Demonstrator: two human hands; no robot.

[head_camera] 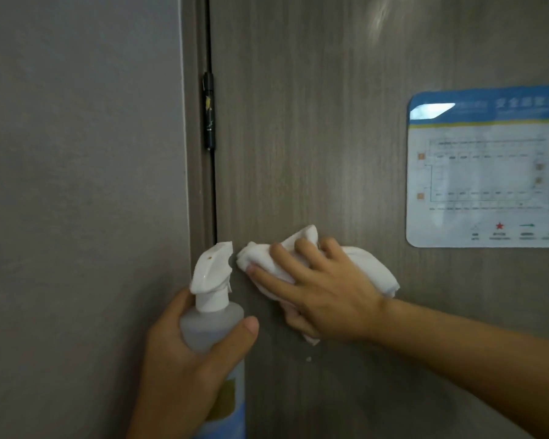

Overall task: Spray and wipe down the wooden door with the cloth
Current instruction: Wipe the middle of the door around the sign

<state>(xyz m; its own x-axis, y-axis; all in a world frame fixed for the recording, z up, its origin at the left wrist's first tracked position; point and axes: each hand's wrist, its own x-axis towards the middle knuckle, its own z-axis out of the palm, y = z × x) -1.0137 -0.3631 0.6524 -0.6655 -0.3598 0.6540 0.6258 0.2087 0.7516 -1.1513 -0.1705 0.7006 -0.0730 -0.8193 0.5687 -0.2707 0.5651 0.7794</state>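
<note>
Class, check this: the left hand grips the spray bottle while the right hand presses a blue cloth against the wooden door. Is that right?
Not quite: the cloth is white, not blue, as the head view shows. The left hand does grip the spray bottle, and the right hand presses the cloth against the wooden door.

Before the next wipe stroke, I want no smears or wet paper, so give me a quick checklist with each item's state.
1. Cloth flat against the door under the right hand: ok.
2. Spray bottle held firmly by the left hand: ok.
3. Nozzle aimed away from the cloth hand: not ok, it points at it from close by.
4. Wall notice apart from the cloth: ok, it sits up and to the right.
5. Hinge out of the stroke: ok, well above.
6. Door wet enough: cannot tell.
</note>
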